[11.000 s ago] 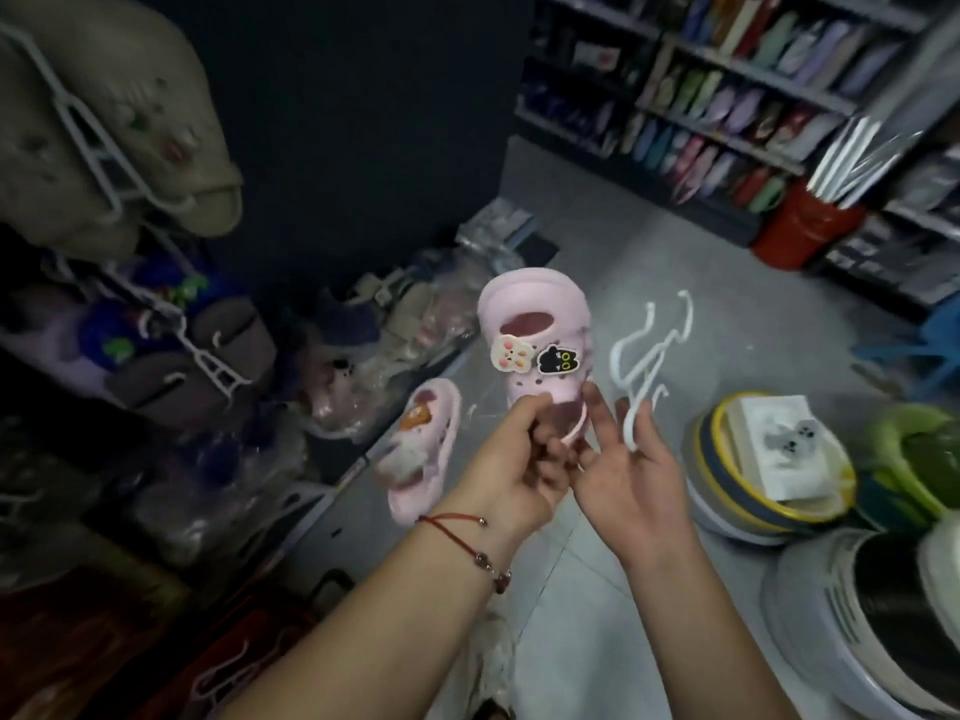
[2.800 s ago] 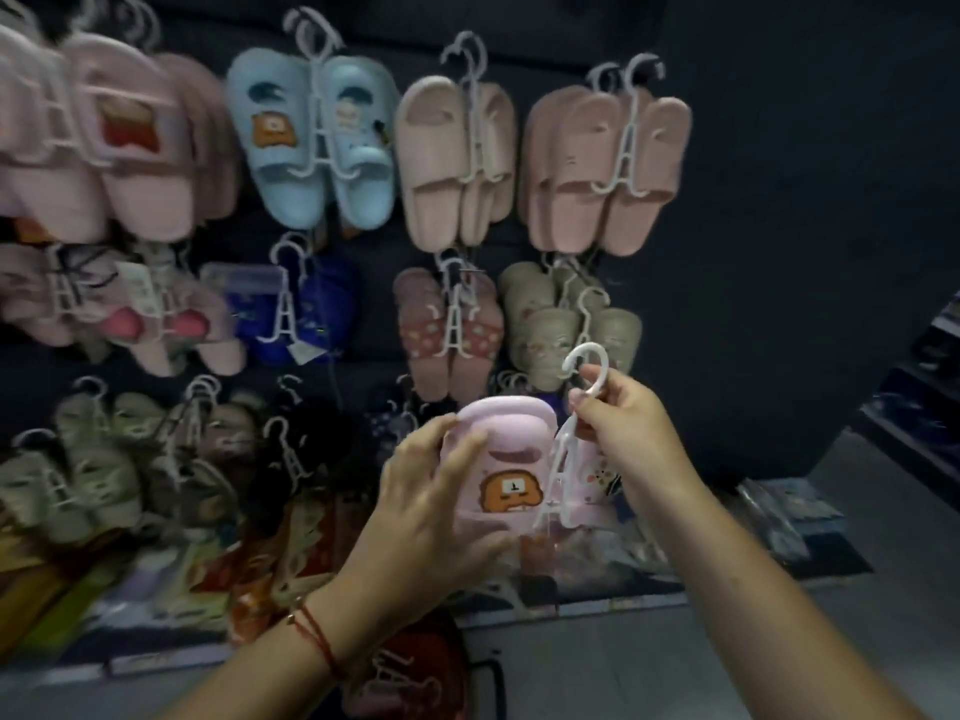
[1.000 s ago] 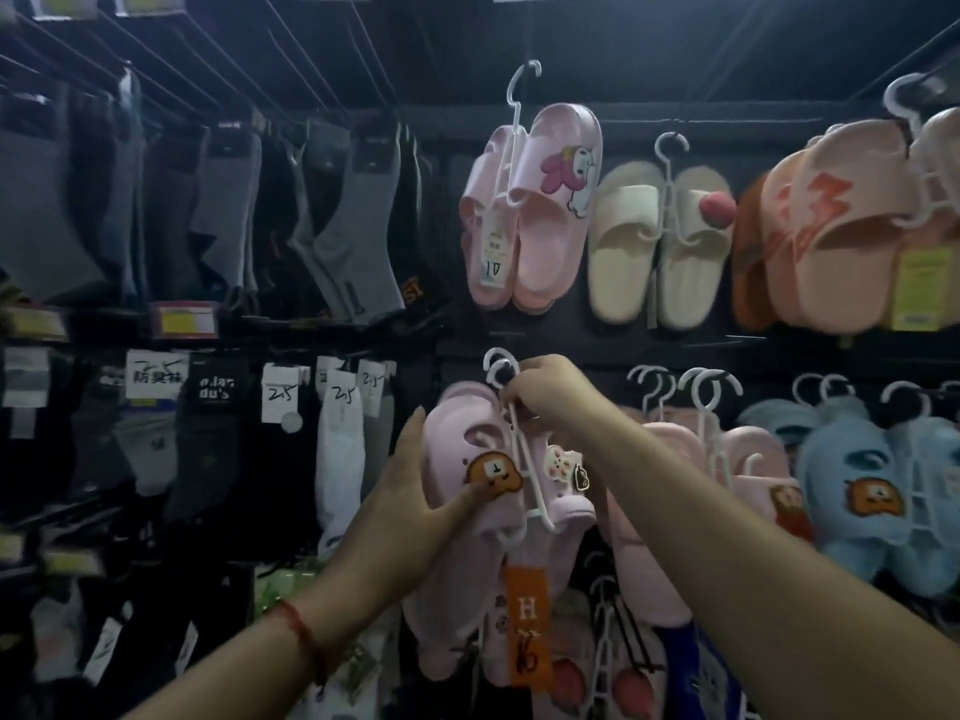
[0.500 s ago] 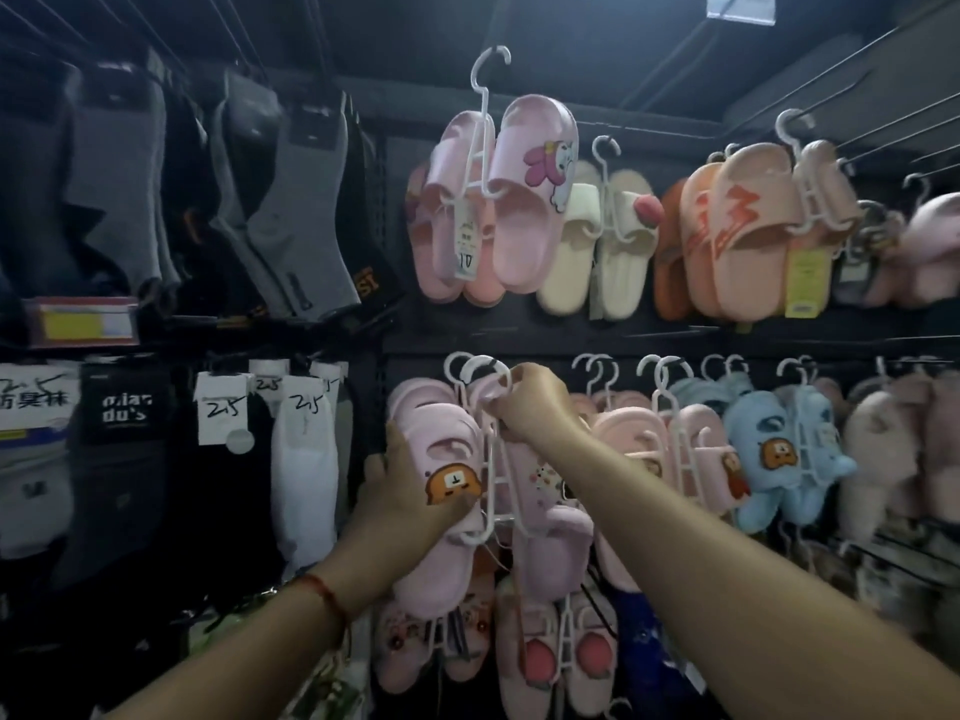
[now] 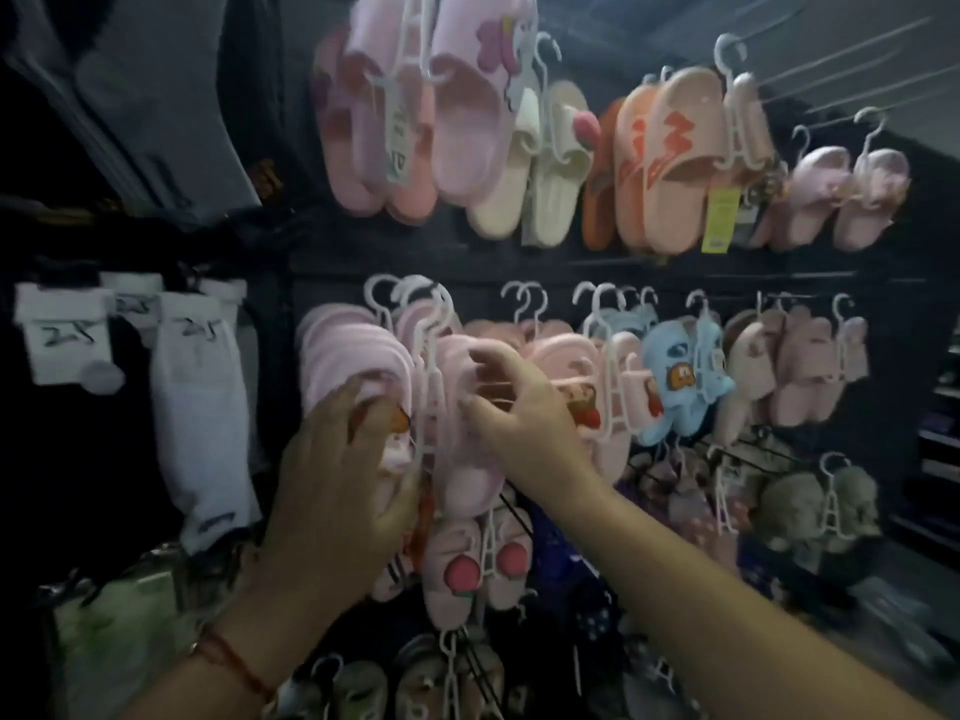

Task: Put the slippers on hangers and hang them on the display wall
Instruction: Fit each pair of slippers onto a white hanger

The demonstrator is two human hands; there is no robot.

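Pink slippers (image 5: 358, 356) hang under the left hand (image 5: 345, 480), beside the right hand (image 5: 524, 418).

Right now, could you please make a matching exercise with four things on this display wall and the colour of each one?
Things:
1. slipper pair under the left hand
2. slipper pair with a cartoon patch, middle row
3. slipper pair in the top row, by the pink ones
4. long socks on the left

Colours:
A. cream
B. white
C. pink
D. light blue

Pairs: 1-C, 2-D, 3-A, 4-B
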